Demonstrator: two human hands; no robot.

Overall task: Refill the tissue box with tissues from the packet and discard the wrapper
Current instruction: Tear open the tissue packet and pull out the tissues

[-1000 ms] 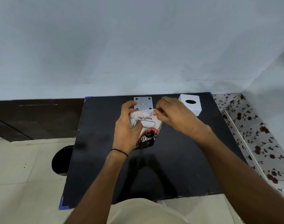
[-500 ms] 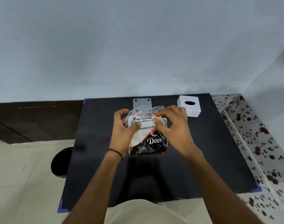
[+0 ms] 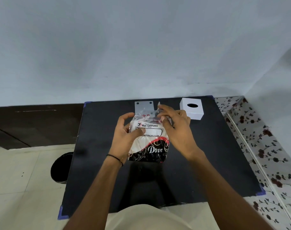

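Note:
A tissue packet (image 3: pixel 149 143) in clear plastic with a black, red and white printed lower half stands above the middle of the black table (image 3: pixel 207 163). My left hand (image 3: pixel 124 138) grips its left side, thumb across the label. My right hand (image 3: pixel 176 128) pinches the crinkled top right edge of the wrapper. The white tissue box (image 3: pixel 192 112) with a dark oval slot sits at the table's far right, apart from both hands. A flat grey plate (image 3: pixel 144 107) with small holes lies behind the packet.
A black round bin (image 3: pixel 61 168) stands on the tiled floor left of the table. A plain wall rises right behind the table. A floral-patterned surface (image 3: pixel 265 146) runs along the right side. Dark cabinetry (image 3: pixel 33 125) lies at the far left.
The packet has turned from tilted to facing me with its label upright. My right hand has shifted from its right side up to the top edge of the wrapper.

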